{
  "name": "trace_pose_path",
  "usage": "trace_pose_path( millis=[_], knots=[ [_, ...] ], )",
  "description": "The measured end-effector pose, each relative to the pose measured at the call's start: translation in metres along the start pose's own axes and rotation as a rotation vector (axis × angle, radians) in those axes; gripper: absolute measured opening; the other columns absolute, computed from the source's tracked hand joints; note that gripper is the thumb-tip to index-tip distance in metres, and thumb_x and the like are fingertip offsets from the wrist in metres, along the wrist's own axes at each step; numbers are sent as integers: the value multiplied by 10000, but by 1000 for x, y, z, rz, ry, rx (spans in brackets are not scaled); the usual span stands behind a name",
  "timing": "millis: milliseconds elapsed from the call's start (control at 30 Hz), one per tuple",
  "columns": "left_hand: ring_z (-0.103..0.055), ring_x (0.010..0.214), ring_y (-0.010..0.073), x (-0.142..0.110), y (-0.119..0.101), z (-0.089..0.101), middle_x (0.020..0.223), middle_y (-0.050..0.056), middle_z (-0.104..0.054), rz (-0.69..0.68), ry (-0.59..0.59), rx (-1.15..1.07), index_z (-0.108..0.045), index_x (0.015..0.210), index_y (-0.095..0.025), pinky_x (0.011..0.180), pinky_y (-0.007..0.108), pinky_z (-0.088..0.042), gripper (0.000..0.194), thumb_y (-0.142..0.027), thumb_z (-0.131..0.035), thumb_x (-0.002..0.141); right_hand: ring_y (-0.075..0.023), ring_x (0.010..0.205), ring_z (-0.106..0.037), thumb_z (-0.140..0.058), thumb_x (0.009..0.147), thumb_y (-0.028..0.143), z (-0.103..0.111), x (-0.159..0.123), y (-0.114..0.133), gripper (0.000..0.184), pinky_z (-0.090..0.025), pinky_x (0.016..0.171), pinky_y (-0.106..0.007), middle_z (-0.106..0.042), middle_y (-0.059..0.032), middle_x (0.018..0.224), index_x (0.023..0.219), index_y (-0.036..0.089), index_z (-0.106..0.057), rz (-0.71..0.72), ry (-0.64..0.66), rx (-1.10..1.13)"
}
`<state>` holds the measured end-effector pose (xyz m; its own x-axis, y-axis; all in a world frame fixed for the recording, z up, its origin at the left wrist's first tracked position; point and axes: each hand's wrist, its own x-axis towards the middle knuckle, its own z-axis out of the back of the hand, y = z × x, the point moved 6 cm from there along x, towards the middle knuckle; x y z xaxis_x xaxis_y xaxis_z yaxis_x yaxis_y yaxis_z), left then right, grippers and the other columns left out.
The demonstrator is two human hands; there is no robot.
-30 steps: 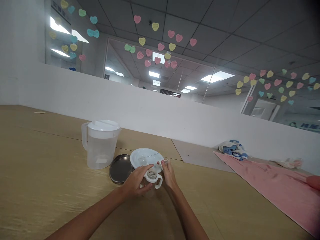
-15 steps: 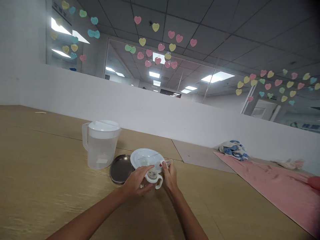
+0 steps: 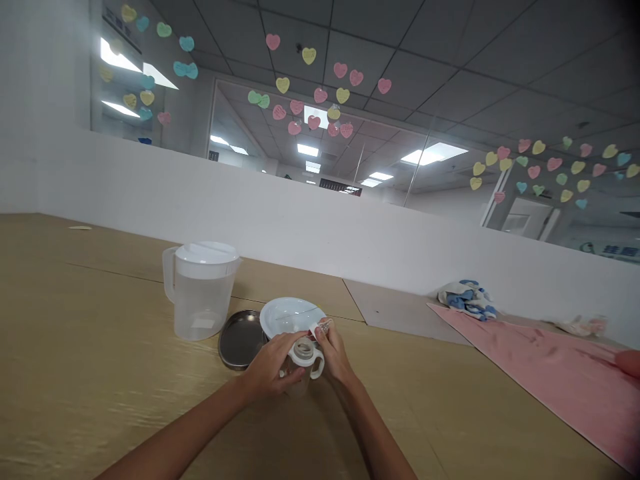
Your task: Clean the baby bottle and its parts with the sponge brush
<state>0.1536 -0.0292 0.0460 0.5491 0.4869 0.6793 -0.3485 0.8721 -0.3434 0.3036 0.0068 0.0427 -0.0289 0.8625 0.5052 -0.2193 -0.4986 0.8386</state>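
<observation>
Since the frame half a second ago, the right hand has shifted a little to the left, bringing the small clear-and-white piece it pinches closer to the cup's mouth; the left hand has stayed where it was. Left fingers are curled round the cup, gripping it from its left side, one reaching behind the mouth and one lying across the near side. Right thumb and fingers are closed on the piece, just beyond and to the right of the mouth; whether it touches the left fingertips cannot be told. The cup is upright and open at the top, with a white collar and a white handle pointing right; whether its base rests on the table is unclear. Just beyond the hands sits a white bowl with a thin stick across it. Left of the bowl lies a round dark tray, and behind that, further left, stands a clear jug with its white lid on. Well to the right, a pink cloth is spread out, with a crumpled blue-and-white cloth at its far corner, near the wall.
</observation>
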Motion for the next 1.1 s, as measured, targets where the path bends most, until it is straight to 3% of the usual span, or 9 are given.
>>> trace_pose_path(
  millis=[333, 500, 700, 900, 1000, 1100],
  knots=[
    [-518, 1095, 225, 0, 0, 1, 1221, 113, -546, 34, 9, 19, -339, 1323, -188, 937, 357, -418, 554, -441, -451, 843, -196, 876, -593, -662, 680, 393, 15, 11, 4, 314, -469, 795, -324, -634, -52, 914, 881, 196, -523, 57, -209, 73],
    [-513, 1097, 228, -1, 2, 0, 1226, 113, -539, 41, 16, 15, -341, 1322, -191, 937, 360, -418, 554, -446, -451, 843, -185, 814, -585, -667, 659, 352, 19, 10, -1, 291, -469, 779, -319, -636, -40, 864, 861, 185, -541, 87, -229, -28],
    [-518, 1091, 225, -1, 1, 1, 1219, 108, -546, 42, 13, 20, -349, 1318, -191, 930, 349, -425, 554, -456, -450, 842, -199, 859, -588, -652, 652, 315, 28, 8, -5, 234, -445, 783, -320, -640, -59, 962, 778, 208, -487, 83, -287, -159],
    [-522, 1087, 225, -1, 0, 2, 1215, 111, -549, 44, 13, 27, -349, 1319, -189, 929, 351, -424, 551, -451, -452, 845, -213, 892, -576, -614, 664, 283, 34, 6, -2, 265, -422, 801, -345, -620, -58, 997, 876, 221, -467, 82, -354, -318],
    [-520, 1090, 219, -1, 1, 1, 1211, 107, -551, 34, 9, 30, -344, 1319, -189, 932, 344, -423, 546, -436, -457, 845, -219, 861, -563, -535, 707, 248, 34, 5, 1, 209, -425, 788, -362, -607, -55, 954, 909, 217, -489, 135, -328, -430],
    [-518, 1093, 220, -2, 3, -1, 1211, 111, -549, 39, 7, 32, -338, 1319, -183, 937, 345, -419, 551, -431, -462, 843, -241, 974, -522, -440, 728, 174, 31, 5, 4, 261, -399, 861, -400, -588, -73, 1007, 955, 220, -561, 245, -284, -559]
  ],
)
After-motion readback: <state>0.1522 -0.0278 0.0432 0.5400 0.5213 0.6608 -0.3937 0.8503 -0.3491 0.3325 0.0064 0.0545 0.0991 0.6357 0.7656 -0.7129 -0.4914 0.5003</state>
